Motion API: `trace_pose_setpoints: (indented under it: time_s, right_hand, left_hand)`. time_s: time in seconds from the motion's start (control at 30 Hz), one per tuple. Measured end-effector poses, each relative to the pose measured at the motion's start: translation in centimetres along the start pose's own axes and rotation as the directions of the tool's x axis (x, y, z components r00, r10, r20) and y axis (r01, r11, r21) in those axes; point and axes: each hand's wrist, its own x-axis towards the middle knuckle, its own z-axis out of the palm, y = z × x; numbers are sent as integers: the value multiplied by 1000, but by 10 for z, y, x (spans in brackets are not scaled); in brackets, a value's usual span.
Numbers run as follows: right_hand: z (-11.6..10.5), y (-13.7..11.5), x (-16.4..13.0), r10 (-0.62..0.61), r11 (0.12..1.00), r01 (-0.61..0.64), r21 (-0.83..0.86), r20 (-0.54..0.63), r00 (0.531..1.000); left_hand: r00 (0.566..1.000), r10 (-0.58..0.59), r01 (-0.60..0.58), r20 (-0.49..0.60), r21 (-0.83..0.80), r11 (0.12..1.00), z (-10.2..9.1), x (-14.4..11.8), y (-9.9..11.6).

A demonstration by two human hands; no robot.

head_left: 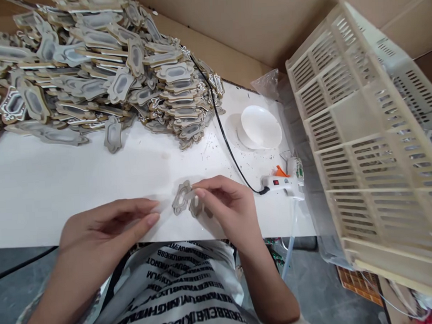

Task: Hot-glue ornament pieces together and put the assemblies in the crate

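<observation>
Head view, as I log it: right hand [227, 204] pinches a small ornate frame piece [182, 198] between thumb and fingers [202, 185], held just above the white bench [77, 187] near its front edge. Left hand [107, 224] sits just left of the piece, fingers pressed together, holding nothing. Piece's long axis tilts up-right. Glue gun [283, 182] lies to the right, nearer the right hand.

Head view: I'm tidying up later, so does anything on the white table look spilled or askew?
Yes. Small dark crumbs are scattered over the white table near the white round bowl, and the cream slatted plastic crate beside it stands tilted.
</observation>
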Motion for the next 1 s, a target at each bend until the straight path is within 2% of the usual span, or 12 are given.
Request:
trace_pose_setpoints:
  time_s: [0.13, 0.27, 0.67, 0.8, 0.93, 1.0]
  right_hand:
    - [2, 4, 6, -135, 935, 152, -322, 75, 988]
    - [8, 5, 8, -186, 852, 223, -474, 124, 975]
    - [10, 8, 7, -149, 883, 175, -435, 95, 984]
    - [13, 12, 5, -167, 821, 200, -535, 110, 980]
    - [17, 18, 2, -297, 714, 284, -640, 90, 951]
    - [16, 16, 1, -344, 714, 300, -632, 57, 937]
  left_hand:
    - [989, 30, -24, -142, 46, 999, -10, 0, -10]
    - [984, 38, -28, -176, 57, 998, -13, -1, -13]
    - [987, 8, -6, -160, 9, 1000, -10, -1, -11]
    - [990, 9, -10, -138, -7, 1000, -8, -1, -9]
    - [993, 10, -11, -120, -10, 1000, -6, -1, -6]
    - [995, 18, -18, -100, 4, 1000, -4, -1, -3]
